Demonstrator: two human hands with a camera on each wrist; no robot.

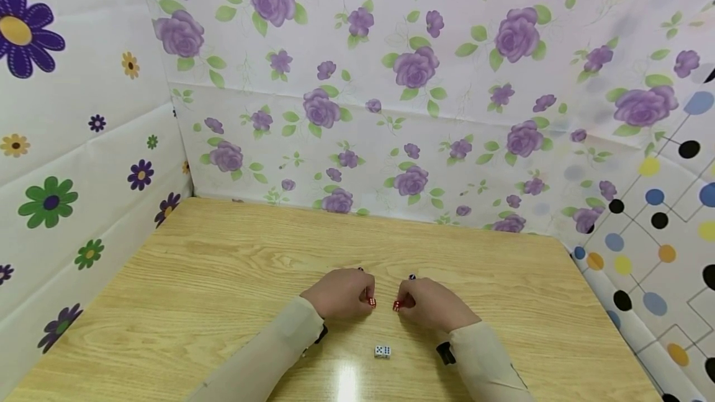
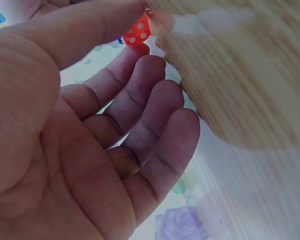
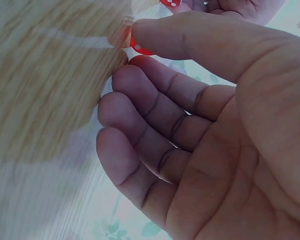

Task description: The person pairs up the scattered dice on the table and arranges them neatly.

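Over the middle of the table, my left hand (image 1: 342, 293) pinches a red die (image 1: 372, 303) with white dots between thumb and index finger. Facing it, a short gap away, my right hand (image 1: 434, 304) pinches another red die (image 1: 396, 306) the same way. In the left wrist view the left die (image 2: 138, 31) shows between thumb and index fingertip, low at the tabletop. The right die (image 3: 140, 46) is mostly covered by the thumb in the right wrist view. Two white dice (image 1: 382, 351) with dark dots sit side by side nearer me, between the forearms.
Just beyond the left hand a dark die (image 1: 360, 270) peeks out, mostly hidden. A dark blue die (image 1: 412, 277) stands behind the right hand. The wooden table (image 1: 251, 247) meets a flowered cloth wall (image 1: 357, 141) at the back, with patterned cloth on both sides.
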